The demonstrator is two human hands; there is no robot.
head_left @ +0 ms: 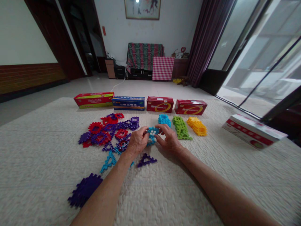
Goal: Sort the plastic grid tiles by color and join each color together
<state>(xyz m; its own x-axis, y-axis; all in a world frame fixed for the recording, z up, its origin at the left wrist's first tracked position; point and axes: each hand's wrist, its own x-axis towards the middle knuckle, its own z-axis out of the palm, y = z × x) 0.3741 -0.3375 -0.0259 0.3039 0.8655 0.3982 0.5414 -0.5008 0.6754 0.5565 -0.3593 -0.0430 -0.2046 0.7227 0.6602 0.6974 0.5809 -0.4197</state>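
Note:
My left hand (137, 142) and my right hand (168, 138) meet over the cream mat, both pinching a small blue square tile (152, 131) held between their fingertips. More blue pieces (151, 141) sit just under it. A purple triangle tile (147, 160) and a blue triangle tile (108, 161) lie near my wrists. Left of my hands is a loose heap of red and purple tiles (109, 131). Beyond my right hand stand a blue stack (164, 120), a green stack (181, 127) and a yellow stack (197, 126).
Several flat boxes (141, 103) line the mat's far edge, and a white and red box (254, 131) lies at the right. A dark purple pile (84, 190) sits by my left forearm. Furniture, a checked cloth and glass doors stand beyond.

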